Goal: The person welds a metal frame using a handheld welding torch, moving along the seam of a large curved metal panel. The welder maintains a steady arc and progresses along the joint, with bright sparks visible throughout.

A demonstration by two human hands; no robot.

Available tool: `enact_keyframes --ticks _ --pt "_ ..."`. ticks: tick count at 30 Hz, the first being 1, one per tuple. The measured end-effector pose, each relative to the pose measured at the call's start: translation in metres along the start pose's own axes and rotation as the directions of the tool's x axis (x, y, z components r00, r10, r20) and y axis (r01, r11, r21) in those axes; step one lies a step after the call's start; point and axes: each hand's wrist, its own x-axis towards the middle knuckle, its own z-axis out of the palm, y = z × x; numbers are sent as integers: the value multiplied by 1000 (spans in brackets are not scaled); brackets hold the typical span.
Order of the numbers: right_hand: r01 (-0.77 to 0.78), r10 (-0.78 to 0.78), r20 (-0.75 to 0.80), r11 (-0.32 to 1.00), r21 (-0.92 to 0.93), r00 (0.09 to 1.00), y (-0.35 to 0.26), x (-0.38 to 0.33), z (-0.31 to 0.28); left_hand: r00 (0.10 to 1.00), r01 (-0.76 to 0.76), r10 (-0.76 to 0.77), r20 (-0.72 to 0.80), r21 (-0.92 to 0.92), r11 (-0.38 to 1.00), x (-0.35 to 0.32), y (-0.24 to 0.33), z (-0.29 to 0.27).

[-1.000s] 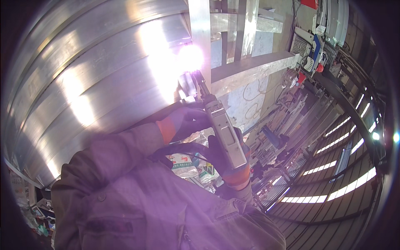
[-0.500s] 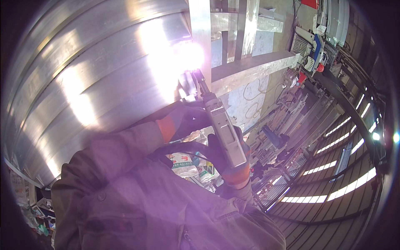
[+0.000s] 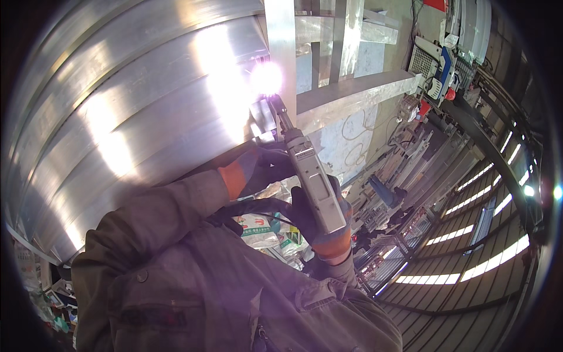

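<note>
A grey, box-bodied handheld welding gun (image 3: 316, 186) slants up and to the left, with its dark nozzle close to a metal seam. A bright white-violet glare (image 3: 266, 78) burns at the tip and hides the exact spot there. My right hand (image 3: 329, 239), in a dark glove with an orange cuff, is closed around the gun's rear part. Against the gun's front left side, my left hand (image 3: 263, 169) in a similar glove grips it, its fingertips partly hidden. Wide, shiny metal panels (image 3: 158, 111) fill the left, meeting an upright metal bar (image 3: 281, 41).
A metal crossbar (image 3: 358, 102) runs right from the upright. A dark cable (image 3: 255, 206) curves below my hands, above printed bags (image 3: 261, 232). A blue-and-white machine (image 3: 443, 73) stands at upper right, with long metal stock (image 3: 425, 164) below it.
The glare at the tip has shrunk and the violet haze has thinned. Both hands and the welding gun stay nearly where they were.
</note>
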Motion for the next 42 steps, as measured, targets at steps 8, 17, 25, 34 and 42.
enact_keyframes --ticks 8,17,25,34,42 --pt "-37 37 -9 997 -74 999 -1 -12 -7 931 -337 271 246 285 897 -9 5 31" --pt "-148 148 -73 989 7 986 10 -25 -19 912 -382 185 365 597 705 -7 -31 55" --pt "-120 120 -123 993 7 985 -5 -19 -45 960 -138 -101 263 752 644 -3 -63 90" --pt "-79 82 -20 988 135 996 -34 7 -82 919 72 -114 377 122 990 -26 -65 139" --pt "-119 133 -30 954 275 991 -33 10 -59 925 -75 20 379 131 989 -33 -81 126"
